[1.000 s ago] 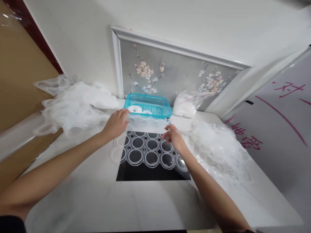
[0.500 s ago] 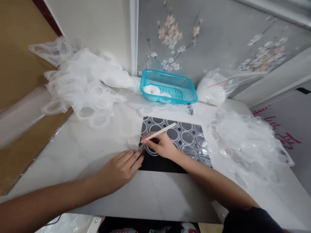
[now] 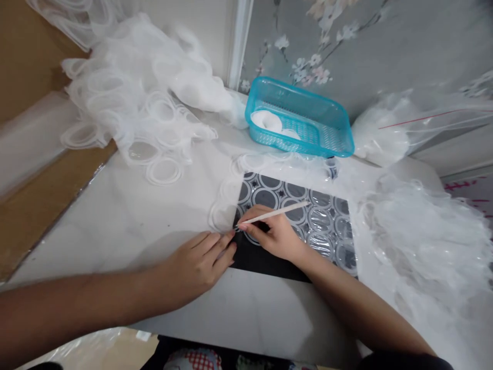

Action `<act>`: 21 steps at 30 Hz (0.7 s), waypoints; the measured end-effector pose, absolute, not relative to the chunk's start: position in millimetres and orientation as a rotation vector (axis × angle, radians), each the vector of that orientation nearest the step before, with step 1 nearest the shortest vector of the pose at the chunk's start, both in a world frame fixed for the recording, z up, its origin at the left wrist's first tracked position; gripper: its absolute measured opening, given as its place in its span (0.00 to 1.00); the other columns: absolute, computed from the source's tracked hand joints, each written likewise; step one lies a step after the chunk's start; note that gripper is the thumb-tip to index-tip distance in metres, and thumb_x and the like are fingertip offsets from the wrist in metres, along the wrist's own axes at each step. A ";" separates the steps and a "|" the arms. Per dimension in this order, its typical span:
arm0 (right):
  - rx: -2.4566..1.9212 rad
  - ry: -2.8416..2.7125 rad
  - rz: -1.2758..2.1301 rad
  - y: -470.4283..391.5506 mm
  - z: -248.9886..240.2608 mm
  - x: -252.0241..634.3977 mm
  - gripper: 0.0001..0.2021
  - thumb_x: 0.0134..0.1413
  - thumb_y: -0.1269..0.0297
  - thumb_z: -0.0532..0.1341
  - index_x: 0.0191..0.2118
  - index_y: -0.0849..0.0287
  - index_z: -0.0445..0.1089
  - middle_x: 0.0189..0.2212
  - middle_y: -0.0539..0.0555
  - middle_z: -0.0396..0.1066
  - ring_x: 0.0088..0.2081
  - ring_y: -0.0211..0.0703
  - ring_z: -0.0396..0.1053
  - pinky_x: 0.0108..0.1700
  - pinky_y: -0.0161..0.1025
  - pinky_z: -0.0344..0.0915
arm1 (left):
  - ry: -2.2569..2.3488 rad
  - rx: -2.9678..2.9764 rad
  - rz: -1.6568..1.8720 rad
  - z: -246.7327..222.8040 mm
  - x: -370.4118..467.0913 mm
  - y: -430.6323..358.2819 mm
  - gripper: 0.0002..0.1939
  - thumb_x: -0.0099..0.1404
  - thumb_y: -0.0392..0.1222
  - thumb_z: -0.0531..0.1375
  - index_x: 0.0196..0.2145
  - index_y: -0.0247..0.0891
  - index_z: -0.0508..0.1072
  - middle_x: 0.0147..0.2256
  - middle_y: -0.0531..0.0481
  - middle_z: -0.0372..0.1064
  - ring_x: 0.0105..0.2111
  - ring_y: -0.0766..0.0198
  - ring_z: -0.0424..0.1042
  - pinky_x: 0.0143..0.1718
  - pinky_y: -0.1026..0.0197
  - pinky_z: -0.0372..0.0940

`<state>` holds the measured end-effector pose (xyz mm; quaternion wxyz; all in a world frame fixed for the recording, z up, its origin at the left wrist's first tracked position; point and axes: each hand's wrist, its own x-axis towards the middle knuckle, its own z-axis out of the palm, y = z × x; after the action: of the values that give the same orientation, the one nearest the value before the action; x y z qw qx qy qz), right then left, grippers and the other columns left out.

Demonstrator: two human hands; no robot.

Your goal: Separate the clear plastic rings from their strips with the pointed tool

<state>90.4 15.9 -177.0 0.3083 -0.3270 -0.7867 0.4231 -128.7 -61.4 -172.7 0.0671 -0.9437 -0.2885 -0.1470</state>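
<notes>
A black sheet (image 3: 269, 257) lies on the white table, under clear film printed with white rings (image 3: 265, 198). My right hand (image 3: 275, 234) is closed on a thin white stick (image 3: 285, 209), whose lower tip meets the left edge of the black sheet. Beside it, my left hand (image 3: 206, 262) lies flat with its fingers spread a little, fingertips at the sheet's left edge, close to the stick's tip. Part of the ringed film (image 3: 221, 213) extends past the sheet onto the table.
Behind the sheet stands a blue basket (image 3: 300, 118) with white rolls (image 3: 266, 121) in it. Ringed film is heaped at the left (image 3: 127, 97) and right (image 3: 427, 226). A clear bag (image 3: 385, 128) sits right of the basket. Brown cardboard (image 3: 61, 200) lies at the far left.
The view has moved closer and shifted, so the sheet and basket appear larger and farther right. Both hands stay at the sheet's left edge, and the stick now lies at a lower slant.
</notes>
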 end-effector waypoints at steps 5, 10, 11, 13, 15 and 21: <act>-0.651 -2.364 0.800 7.5 -179.7 95.8 0.07 0.66 0.69 0.57 0.41 0.56 0.73 0.44 0.56 0.79 0.58 0.51 0.68 0.58 0.54 0.67 | -1.139 -2.864 -0.566 -168.5 -123.1 -62.1 0.10 0.73 0.39 0.55 0.43 0.31 0.75 0.46 0.39 0.76 0.38 0.55 0.71 0.41 0.53 0.64; -0.522 -2.494 0.244 28.6 -171.1 97.5 0.08 0.66 0.70 0.58 0.39 0.52 0.74 0.42 0.50 0.80 0.52 0.51 0.73 0.56 0.55 0.68 | -1.234 -3.014 -0.680 -164.7 -122.6 -60.8 0.14 0.74 0.42 0.53 0.38 0.33 0.75 0.41 0.44 0.78 0.35 0.56 0.68 0.38 0.54 0.64; -0.576 -2.360 0.126 42.1 -164.6 98.4 0.08 0.66 0.70 0.57 0.39 0.52 0.73 0.40 0.50 0.80 0.48 0.50 0.75 0.55 0.54 0.69 | -1.238 -3.019 -0.686 -164.8 -122.6 -61.0 0.14 0.74 0.42 0.53 0.37 0.34 0.75 0.42 0.44 0.78 0.35 0.56 0.68 0.39 0.54 0.64; -0.756 -1.857 -0.033 70.8 -148.5 102.1 0.08 0.68 0.68 0.56 0.38 0.52 0.72 0.37 0.50 0.77 0.42 0.46 0.76 0.51 0.50 0.71 | -1.226 -2.998 -0.709 -165.6 -122.7 -61.5 0.13 0.74 0.42 0.54 0.36 0.35 0.75 0.46 0.45 0.78 0.36 0.56 0.68 0.40 0.54 0.64; -0.806 -1.583 -0.065 87.8 -133.9 108.1 0.10 0.70 0.69 0.50 0.44 0.54 0.69 0.39 0.53 0.73 0.44 0.44 0.76 0.50 0.51 0.71 | -1.222 -2.980 -0.713 -166.0 -123.4 -61.3 0.11 0.73 0.41 0.56 0.36 0.35 0.75 0.46 0.45 0.78 0.37 0.57 0.69 0.39 0.54 0.64; -1.112 -1.898 0.533 10.9 -146.7 129.4 0.07 0.63 0.70 0.60 0.40 0.49 0.73 0.36 0.52 0.77 0.43 0.50 0.75 0.46 0.52 0.73 | -1.078 -2.929 -0.646 -164.8 -124.1 -61.6 0.09 0.72 0.39 0.58 0.39 0.33 0.76 0.45 0.43 0.78 0.36 0.57 0.71 0.37 0.55 0.62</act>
<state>129.4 10.9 -146.7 0.4250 -0.4447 -0.7590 0.2132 -124.1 -61.6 -164.8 -0.0227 -0.9188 -0.3381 -0.2025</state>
